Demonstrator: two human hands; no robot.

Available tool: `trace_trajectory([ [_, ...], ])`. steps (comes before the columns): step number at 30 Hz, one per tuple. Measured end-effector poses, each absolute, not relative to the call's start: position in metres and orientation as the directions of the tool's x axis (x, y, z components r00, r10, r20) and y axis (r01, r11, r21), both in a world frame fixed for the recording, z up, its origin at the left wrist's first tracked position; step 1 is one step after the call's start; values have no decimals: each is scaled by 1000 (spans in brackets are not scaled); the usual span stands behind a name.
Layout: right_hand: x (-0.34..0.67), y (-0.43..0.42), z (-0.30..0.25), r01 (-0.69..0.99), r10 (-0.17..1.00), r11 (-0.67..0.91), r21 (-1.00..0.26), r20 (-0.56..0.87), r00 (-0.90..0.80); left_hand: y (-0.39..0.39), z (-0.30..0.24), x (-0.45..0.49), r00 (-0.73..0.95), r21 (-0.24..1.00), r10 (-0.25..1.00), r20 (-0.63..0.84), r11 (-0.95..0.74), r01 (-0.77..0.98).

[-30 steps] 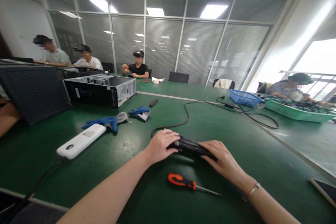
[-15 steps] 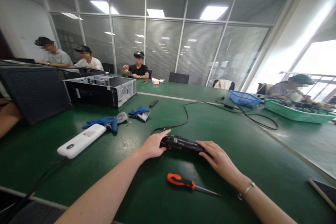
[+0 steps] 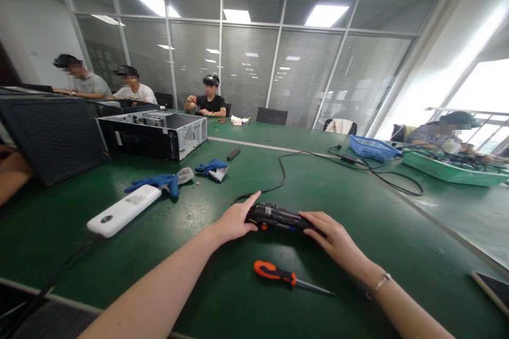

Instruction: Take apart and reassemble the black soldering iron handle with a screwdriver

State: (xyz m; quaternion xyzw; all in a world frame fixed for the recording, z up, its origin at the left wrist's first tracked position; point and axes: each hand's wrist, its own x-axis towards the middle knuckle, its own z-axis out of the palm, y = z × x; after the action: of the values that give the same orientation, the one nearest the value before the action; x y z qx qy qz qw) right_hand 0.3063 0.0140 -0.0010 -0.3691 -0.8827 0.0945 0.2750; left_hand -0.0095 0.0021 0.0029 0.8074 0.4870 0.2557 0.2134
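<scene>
A long black device lies on the green table between my hands, with small orange and blue spots along its near side. My left hand grips its left end, thumb and fingers on either side. Around the right end my right hand is closed, fingers over the top and thumb at the near side. My palms hide both ends, and I cannot tell the device's exact kind. Close to me lies a screwdriver with an orange and black handle, its shaft pointing right. A black cable runs from behind my left hand.
On the left lie a white power bank, blue-grey gloves and an opened computer case. At right stand a blue basket and a green basket of cables. A phone-like slab lies near right. Several people sit around.
The device has tilted slightly within my hands, showing more of its orange and blue spots. Both hands keep their hold. The whole view has shifted a little.
</scene>
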Motion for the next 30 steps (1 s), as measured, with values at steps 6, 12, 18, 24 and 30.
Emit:
trace_trajectory([
  [6,309,13,-1,614,709,705,-355,380,-594,2,5,-10,424,595,881,211,-460,659],
  [12,302,11,-3,618,700,711,-336,415,-581,2,3,-11,427,588,869,251,-487,646],
  [18,302,9,-1,625,705,705,-335,426,-567,0,6,-11,455,585,853,257,-512,630],
  [24,303,8,-1,657,742,667,-351,398,-540,-1,11,-12,462,601,840,285,-532,596],
  [30,303,8,-3,652,734,675,-346,413,-540,1,12,-12,468,585,842,268,-528,616],
])
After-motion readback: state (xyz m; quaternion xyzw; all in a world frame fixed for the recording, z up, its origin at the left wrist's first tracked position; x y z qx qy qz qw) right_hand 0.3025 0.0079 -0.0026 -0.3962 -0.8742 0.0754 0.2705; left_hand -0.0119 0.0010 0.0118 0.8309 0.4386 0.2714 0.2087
